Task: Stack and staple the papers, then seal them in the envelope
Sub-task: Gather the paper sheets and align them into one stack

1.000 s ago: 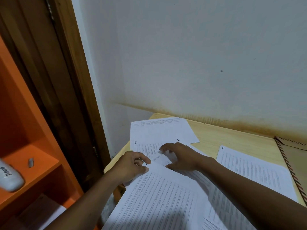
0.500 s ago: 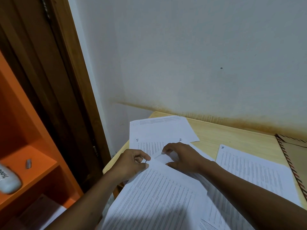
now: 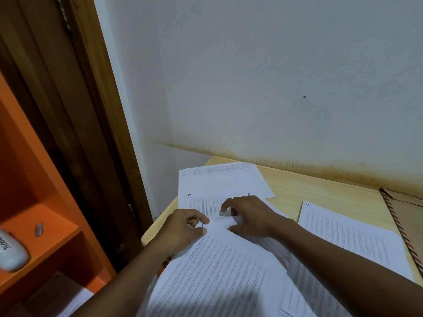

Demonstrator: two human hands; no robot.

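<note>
The top printed sheet (image 3: 212, 266) lies aslant over other papers at the left end of the wooden table (image 3: 320, 191), its upper corner pinched between the thumb and forefinger of the left hand (image 3: 183, 227). The right hand (image 3: 251, 216) sets bent fingers on that same corner, and I cannot tell whether it grips. A stripe-edged envelope (image 3: 409, 225) lies far right.

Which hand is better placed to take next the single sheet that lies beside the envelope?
Probably the right hand: it is on that side, nearer the single sheet, while the left hand is farther and pinches the corner of the top sheet.
</note>
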